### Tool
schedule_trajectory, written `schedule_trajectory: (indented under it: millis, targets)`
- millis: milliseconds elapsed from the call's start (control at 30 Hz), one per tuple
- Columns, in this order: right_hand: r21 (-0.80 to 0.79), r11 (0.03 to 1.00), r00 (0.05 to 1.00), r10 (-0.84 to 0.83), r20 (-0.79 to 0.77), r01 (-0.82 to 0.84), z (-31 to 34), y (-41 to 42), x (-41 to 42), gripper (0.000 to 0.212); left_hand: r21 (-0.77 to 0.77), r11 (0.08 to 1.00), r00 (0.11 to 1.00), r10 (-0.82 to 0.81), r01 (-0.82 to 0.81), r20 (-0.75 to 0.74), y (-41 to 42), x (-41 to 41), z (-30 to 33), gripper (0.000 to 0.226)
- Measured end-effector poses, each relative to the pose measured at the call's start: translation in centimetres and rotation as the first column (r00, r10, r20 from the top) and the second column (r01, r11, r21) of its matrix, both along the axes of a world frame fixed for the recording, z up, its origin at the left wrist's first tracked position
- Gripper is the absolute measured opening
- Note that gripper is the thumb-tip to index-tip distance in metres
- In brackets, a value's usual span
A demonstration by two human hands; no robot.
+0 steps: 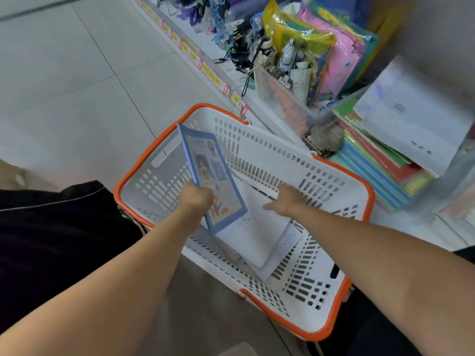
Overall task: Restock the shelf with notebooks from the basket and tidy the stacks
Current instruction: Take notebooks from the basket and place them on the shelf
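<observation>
A white plastic basket [270, 155] with an orange rim sits in front of me beside the low shelf. My left hand [196, 197] grips a blue-bordered notebook [213, 176] with a cartoon cover, tilted up above the basket's inside. Down in the basket my right hand [289, 200] rests palm down on a white notebook [254, 232]; whether its fingers grip it I cannot tell. More pale notebooks [285, 250] lie under that one. On the shelf to the right lies a stack of colourful notebooks [380, 165] with a white one [411, 116] on top.
The shelf [257, 104] runs up and left, with yellow price tags [213, 75] on its edge. It carries lanyards and straps [239, 47], a clear box [280, 98] and upright colourful plastic folders [329, 47]. Tiled floor lies to the left. Dark trousers [51, 227] show at the lower left.
</observation>
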State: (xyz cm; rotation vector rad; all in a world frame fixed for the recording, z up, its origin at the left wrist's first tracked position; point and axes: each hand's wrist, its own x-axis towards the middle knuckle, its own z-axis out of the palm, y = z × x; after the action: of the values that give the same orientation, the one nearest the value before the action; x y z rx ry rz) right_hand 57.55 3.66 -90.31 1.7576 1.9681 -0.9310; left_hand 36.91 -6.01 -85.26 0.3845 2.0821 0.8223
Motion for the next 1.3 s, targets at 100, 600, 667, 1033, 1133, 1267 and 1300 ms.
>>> schedule_trajectory:
  millis: [100, 600, 667, 1033, 1133, 1267, 1300]
  targets:
    - [-0.119, 0.991, 0.996, -0.048, 0.079, 0.057, -3.7, -3.3, 1.8, 0.110, 0.097, 0.990, 0.990, -0.091, 0.102, -0.111, 0.1, -0.4, 0.5, 0.027]
    - [-0.313, 0.936, 0.965, -0.217, -0.149, 0.162, -1.2, -0.6, 1.8, 0.056, 0.067, 0.993, 0.959, -0.072, 0.094, -0.275, -0.6, -1.0, 0.5, 0.029]
    - [-0.434, 0.889, 0.931, -0.272, -0.242, 0.147, 1.0, 0.2, 1.6, 0.049, 0.039, 0.993, 0.945, -0.097, 0.115, -0.313, -0.7, -1.1, 0.8, 0.025]
    - [-0.607, 0.774, 0.642, -0.374, -0.669, -0.182, 15.6, 4.6, -2.4, 0.034, 0.131, 0.964, 0.871, -0.147, 0.233, -0.468, -0.9, -4.0, 4.2, 0.043]
    - [-0.517, 0.793, 0.646, -0.214, -0.732, -0.322, 16.9, 4.3, -3.4, 0.043, 0.164, 0.939, 0.830, -0.175, 0.302, -0.530, -0.7, -5.8, 5.9, 0.057]
    - [0.375, 0.888, 0.806, 0.418, -0.418, -0.266, 17.2, 3.7, -5.7, 0.038, 0.354, 0.917, 0.962, -0.091, 0.182, -0.259, -1.3, -6.6, 6.1, 0.037]
    - [0.542, 0.785, 0.821, 0.502, -0.272, -0.301, 17.5, 3.8, -5.8, 0.045, 0.379, 0.917, 0.983, -0.067, 0.127, -0.168, -1.5, -6.7, 5.9, 0.032]
